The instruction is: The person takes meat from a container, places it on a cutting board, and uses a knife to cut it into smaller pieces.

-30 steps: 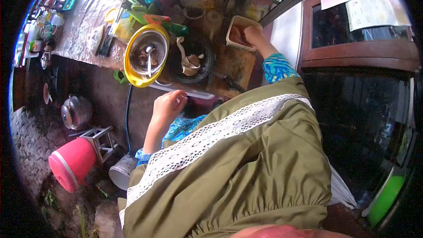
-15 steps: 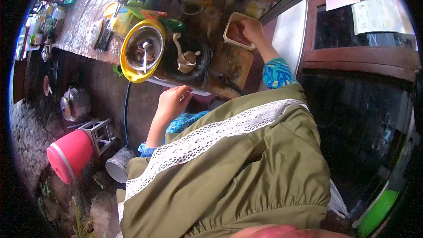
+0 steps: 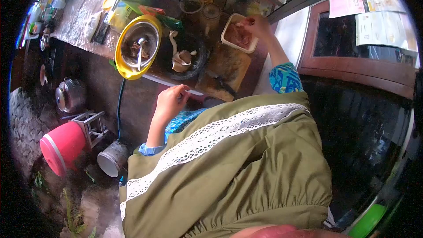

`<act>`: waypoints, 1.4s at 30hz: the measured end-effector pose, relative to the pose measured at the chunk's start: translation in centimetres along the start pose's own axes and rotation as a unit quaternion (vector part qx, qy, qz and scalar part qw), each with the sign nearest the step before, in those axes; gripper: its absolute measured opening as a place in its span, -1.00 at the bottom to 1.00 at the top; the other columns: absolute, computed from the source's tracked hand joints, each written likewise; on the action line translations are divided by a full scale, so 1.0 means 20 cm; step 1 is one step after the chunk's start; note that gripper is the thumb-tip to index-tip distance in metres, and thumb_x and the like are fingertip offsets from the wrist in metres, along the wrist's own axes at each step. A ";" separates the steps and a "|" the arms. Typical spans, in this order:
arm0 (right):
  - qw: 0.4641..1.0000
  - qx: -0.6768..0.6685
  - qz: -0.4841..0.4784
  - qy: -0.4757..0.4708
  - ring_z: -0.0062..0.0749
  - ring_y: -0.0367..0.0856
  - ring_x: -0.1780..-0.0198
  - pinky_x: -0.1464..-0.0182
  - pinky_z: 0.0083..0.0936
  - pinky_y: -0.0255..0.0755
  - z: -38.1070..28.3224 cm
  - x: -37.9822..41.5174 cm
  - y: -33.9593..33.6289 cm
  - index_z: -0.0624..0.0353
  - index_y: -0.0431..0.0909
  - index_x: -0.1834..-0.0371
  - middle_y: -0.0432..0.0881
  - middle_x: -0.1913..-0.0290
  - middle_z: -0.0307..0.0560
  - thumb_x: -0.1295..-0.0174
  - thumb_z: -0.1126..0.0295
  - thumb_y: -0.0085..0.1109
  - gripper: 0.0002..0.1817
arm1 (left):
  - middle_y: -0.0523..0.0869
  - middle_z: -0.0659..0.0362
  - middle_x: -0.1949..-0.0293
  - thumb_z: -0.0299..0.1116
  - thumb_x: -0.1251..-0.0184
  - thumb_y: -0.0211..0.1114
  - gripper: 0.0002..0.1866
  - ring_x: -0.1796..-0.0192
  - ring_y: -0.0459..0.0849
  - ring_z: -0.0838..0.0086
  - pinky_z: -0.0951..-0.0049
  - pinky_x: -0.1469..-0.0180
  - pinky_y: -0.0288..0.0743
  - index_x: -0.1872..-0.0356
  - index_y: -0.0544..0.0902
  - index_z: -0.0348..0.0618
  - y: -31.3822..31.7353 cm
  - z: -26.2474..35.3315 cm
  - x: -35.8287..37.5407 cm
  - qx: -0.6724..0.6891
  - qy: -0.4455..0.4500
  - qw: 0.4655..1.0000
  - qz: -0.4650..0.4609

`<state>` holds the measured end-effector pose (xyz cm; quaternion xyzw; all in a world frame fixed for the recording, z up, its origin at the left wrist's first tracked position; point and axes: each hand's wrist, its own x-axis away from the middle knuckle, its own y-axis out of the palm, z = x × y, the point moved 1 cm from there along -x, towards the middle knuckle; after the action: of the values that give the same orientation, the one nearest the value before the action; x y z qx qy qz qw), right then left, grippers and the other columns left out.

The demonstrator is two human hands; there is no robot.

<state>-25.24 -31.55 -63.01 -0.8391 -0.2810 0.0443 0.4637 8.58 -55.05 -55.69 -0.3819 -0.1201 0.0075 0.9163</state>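
My right hand [image 3: 259, 27] is over the right rim of a white tub [image 3: 239, 33] that holds something reddish-brown. Its fingers are closed round a small dark reddish piece. My left hand [image 3: 172, 98] hangs in front of the counter's edge with its fingers curled together; whether it holds anything is too small to tell. Between the hands lie a dark stone mortar [image 3: 194, 68] with a pale brown pestle [image 3: 181, 61] in it and a wooden cutting board [image 3: 227, 68] with a dark-handled knife [image 3: 225, 86].
A yellow basin [image 3: 124, 69] holds a metal bowl [image 3: 141, 28] with a spoon and brown pieces. A glass [image 3: 211, 12] stands behind the mortar. Down on the left are a red bucket [image 3: 64, 147], a small stool [image 3: 92, 128], a white pail [image 3: 112, 158] and a metal pot [image 3: 70, 95].
My right hand has lifted from inside the tub to its right rim, with a dark reddish piece in its fingers. The view has shifted slightly; my left hand is nearly unchanged.
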 end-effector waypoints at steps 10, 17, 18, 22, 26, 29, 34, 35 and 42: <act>0.957 -0.290 -0.016 0.001 -0.57 0.54 0.33 0.22 -0.56 0.45 -0.06 0.17 -0.12 0.30 0.58 0.20 0.64 0.32 -0.21 -0.15 0.49 0.12 -0.82 | 0.68 0.04 0.22 -0.35 -0.30 0.18 -0.76 0.19 0.66 0.39 0.43 0.15 0.52 0.07 0.58 -0.22 0.18 0.08 -0.31 0.233 0.064 0.969 -0.056; 0.865 -0.488 -0.115 -0.017 -0.63 0.49 0.39 0.29 -0.61 0.43 -0.25 0.45 -0.05 0.25 0.56 0.11 0.61 0.29 -0.23 -0.18 0.48 0.10 -0.78 | 0.62 0.16 0.05 -0.29 -0.34 0.20 -0.51 -0.01 0.55 0.56 0.53 -0.08 0.41 -0.22 0.36 -0.28 0.41 0.26 -0.76 0.476 0.088 0.874 -0.049; 0.864 -0.486 -0.128 -0.014 -0.61 0.52 0.30 0.23 -0.62 0.45 -0.27 0.48 -0.05 0.27 0.55 0.11 0.61 0.22 -0.20 -0.21 0.48 0.08 -0.79 | 0.63 0.17 0.07 -0.28 -0.32 0.23 -0.50 0.02 0.56 0.57 0.54 -0.02 0.44 -0.21 0.36 -0.28 0.41 0.27 -0.78 0.549 0.083 0.827 -0.085; 0.878 -0.478 -0.019 0.007 -0.51 0.56 0.34 0.32 -0.51 0.46 -0.26 0.59 0.11 0.26 0.56 0.15 0.65 0.26 -0.13 -0.20 0.42 0.11 -0.80 | 0.65 0.27 0.18 -0.30 -0.28 0.27 -0.65 0.15 0.56 0.68 0.62 0.09 0.46 0.01 0.54 -0.31 0.44 0.21 -0.78 0.497 0.064 0.860 -0.098; 0.946 -0.291 0.134 0.043 -0.30 0.61 0.28 0.21 -0.42 0.48 -0.13 0.76 0.34 0.22 0.56 0.18 0.64 0.26 -0.01 -0.13 0.41 0.19 -0.79 | 0.63 0.30 0.31 -0.40 -0.23 0.28 -0.79 0.27 0.55 0.70 0.64 0.21 0.46 0.17 0.57 -0.29 0.47 0.10 -0.72 0.429 0.035 0.902 -0.031; 0.994 -0.103 0.042 0.024 -0.05 0.56 0.21 0.11 -0.28 0.45 -0.12 0.95 0.59 0.17 0.55 0.24 0.55 0.27 0.05 0.02 0.42 0.29 -0.75 | 0.60 0.30 0.37 -0.44 -0.21 0.27 -0.82 0.31 0.55 0.68 0.64 0.24 0.47 0.20 0.56 -0.29 0.46 0.04 -0.63 0.449 0.027 0.892 -0.045; 0.998 0.037 0.055 -0.001 0.00 0.52 0.13 0.09 -0.19 0.42 -0.23 1.06 0.75 0.17 0.51 0.22 0.52 0.24 0.04 0.11 0.47 0.28 -0.69 | 0.63 0.23 0.33 -0.47 -0.21 0.26 -0.81 0.28 0.59 0.64 0.60 0.18 0.50 0.19 0.54 -0.33 0.46 -0.10 -0.55 0.460 -0.006 0.885 -0.074; 0.998 0.036 0.058 0.003 0.00 0.52 0.13 0.09 -0.19 0.42 -0.22 1.09 0.78 0.17 0.51 0.22 0.52 0.24 0.04 0.11 0.47 0.28 -0.69 | 0.63 0.23 0.33 -0.47 -0.21 0.26 -0.81 0.28 0.59 0.64 0.60 0.18 0.50 0.19 0.54 -0.33 0.45 -0.10 -0.53 0.459 -0.004 0.885 -0.079; 0.974 -0.024 0.183 0.130 0.01 0.59 0.18 0.12 -0.23 0.47 -0.20 1.23 0.78 0.23 0.55 0.26 0.59 0.27 0.14 0.05 0.39 0.24 -0.73 | 0.71 0.09 0.29 -0.42 -0.21 0.26 -0.83 0.26 0.69 0.49 0.51 0.21 0.56 0.24 0.58 -0.29 0.43 -0.06 -0.54 0.324 0.130 0.937 -0.025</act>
<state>3.48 -28.41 -68.69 -0.8859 -0.0608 0.0124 0.4597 -0.92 -50.98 -64.83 -0.0587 -0.0005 -0.0270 0.9979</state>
